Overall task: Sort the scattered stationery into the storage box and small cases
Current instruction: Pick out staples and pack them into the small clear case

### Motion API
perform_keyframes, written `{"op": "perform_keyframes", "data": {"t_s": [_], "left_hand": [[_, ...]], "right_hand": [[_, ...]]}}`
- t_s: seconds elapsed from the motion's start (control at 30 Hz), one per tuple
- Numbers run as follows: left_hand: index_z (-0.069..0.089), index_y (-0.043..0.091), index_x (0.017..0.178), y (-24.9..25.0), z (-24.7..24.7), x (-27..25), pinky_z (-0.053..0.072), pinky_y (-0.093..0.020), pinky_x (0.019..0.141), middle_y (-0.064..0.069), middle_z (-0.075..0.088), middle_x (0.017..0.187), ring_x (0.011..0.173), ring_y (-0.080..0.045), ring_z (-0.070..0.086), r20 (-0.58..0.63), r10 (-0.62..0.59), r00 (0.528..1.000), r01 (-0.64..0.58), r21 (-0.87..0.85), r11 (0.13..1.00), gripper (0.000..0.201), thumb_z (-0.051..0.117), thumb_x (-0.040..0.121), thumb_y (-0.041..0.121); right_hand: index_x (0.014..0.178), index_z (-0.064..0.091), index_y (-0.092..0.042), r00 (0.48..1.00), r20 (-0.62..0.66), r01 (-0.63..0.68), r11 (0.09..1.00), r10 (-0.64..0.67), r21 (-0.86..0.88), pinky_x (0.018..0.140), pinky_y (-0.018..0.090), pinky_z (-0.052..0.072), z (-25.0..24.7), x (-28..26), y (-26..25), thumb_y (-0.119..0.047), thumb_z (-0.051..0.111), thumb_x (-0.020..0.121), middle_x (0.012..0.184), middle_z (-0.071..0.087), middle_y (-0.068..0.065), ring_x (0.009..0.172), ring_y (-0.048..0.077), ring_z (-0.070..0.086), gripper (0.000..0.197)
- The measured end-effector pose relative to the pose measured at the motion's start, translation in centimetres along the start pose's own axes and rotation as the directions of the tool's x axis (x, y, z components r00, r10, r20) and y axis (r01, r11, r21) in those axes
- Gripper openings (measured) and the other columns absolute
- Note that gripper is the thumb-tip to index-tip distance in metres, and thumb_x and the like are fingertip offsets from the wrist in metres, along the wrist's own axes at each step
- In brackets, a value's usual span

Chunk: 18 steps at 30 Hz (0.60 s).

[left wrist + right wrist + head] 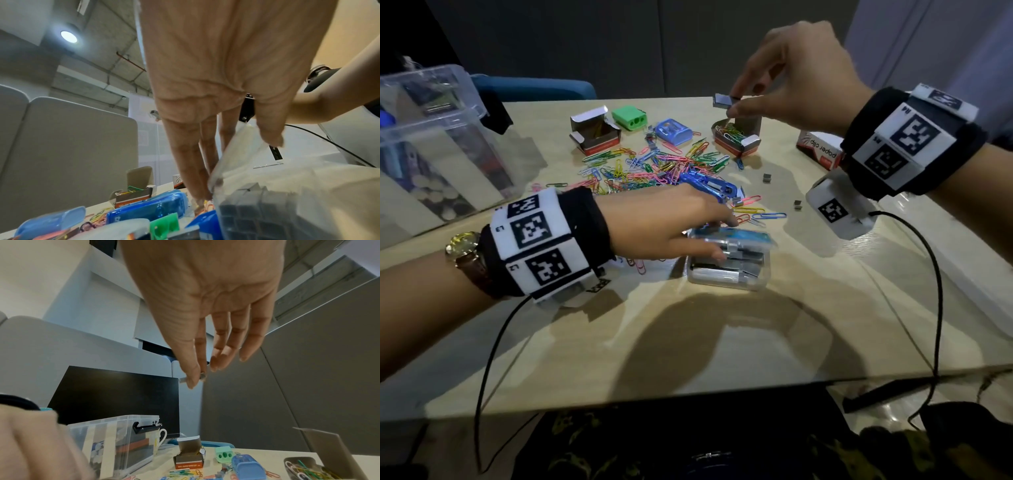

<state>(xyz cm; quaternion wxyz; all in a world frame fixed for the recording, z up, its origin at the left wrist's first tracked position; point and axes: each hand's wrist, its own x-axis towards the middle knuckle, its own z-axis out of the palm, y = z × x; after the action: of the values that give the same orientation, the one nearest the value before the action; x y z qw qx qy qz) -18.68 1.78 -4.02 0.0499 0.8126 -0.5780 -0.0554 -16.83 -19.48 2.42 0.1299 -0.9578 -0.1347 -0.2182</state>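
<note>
the right hand [784,75] pinched a grey block of staples [723,101]; best lowered level into the small clear plastic case [729,262], which the left hand [671,226] gripped.

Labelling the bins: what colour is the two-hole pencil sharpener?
Green; the pencil sharpener shows best in the head view.

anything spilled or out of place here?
Yes. Coloured paper clips lie spilled across the wooden table beside open cardboard clip boxes. A few small grey staple blocks lie stray near the right edge.
</note>
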Motion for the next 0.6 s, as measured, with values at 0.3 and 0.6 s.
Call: {"op": "perform_keyframes", "data": {"t_s": [0.3,0.6], "left_hand": [[0.066,0.009,0.086,-3.2,-1.2,1.2,0.055,-0.028,0.07,-0.003,0.07,0.079,0.073,-0.016,0.068,-0.155,-0.277,0.948,0.22,-0.308,0.926,0.019,0.063,0.09,0.027],[0.061,-0.011,0.09,-4.2,-0.4,1.9,0.058,-0.025,0.057,-0.022,0.071,0.078,0.062,-0.019,0.071,0.079,-0.498,0.864,0.404,-0.699,0.59,0.025,0.061,0.092,0.014]], "right_hand": [[0.1,0.073,-0.022,0.997,0.022,0.071,0.995,-0.073,0.065,0.063,0.012,0.037,-2.0,-1.8,-1.3,-0.046,0.07,0.08,0.097,0.056,-0.008,0.072,-0.002,0.049,0.032],[0.078,0.078,-0.028,0.843,0.512,0.147,0.986,-0.168,0.082,0.068,0.03,0.054,0.0,-8.6,-4.2,-0.032,0.081,0.075,0.066,0.07,-0.015,0.064,0.001,0.065,0.006]]}}
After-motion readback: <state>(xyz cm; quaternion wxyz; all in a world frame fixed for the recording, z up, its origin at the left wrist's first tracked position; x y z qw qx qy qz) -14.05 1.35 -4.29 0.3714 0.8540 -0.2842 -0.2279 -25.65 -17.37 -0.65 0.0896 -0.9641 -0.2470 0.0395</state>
